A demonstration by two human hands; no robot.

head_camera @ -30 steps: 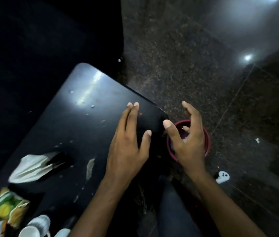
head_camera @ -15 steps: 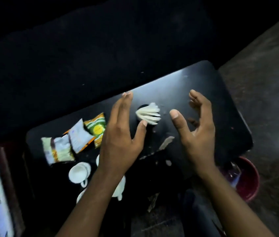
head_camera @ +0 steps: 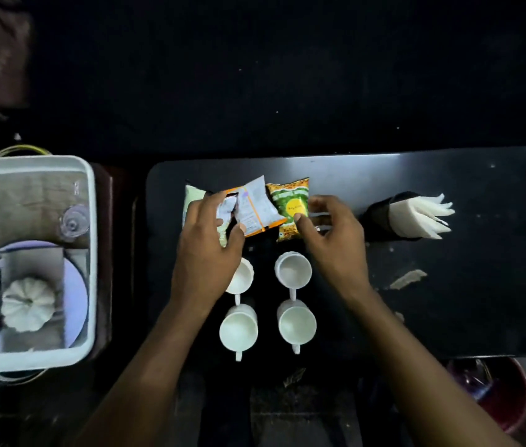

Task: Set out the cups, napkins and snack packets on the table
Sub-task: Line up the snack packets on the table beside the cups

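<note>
Several white cups stand in two rows on the black table (head_camera: 448, 317); one front cup (head_camera: 238, 332) and its neighbour (head_camera: 297, 324) show fully. Snack packets lie behind them. My left hand (head_camera: 210, 250) pinches a white and orange snack packet (head_camera: 253, 204) between thumb and fingers, partly covering a pale packet (head_camera: 192, 196) and a back cup (head_camera: 242, 277). My right hand (head_camera: 335, 243) has its thumb on the lower right corner of a green and yellow packet (head_camera: 290, 204). White napkins (head_camera: 419, 217) fan out of a dark holder, lying on its side at the right.
A white plastic tub (head_camera: 29, 164) stands left of the table, holding a plate, a clear glass and a white garlic-like bulb. A red bowl (head_camera: 509, 404) sits on the floor at lower right. Scraps of paper (head_camera: 408, 279) lie on the table's right half.
The view swung from the table's right end to its middle. Both hands, empty and spread before, have come down onto the snack packets, the left one closing on the white and orange packet.
</note>
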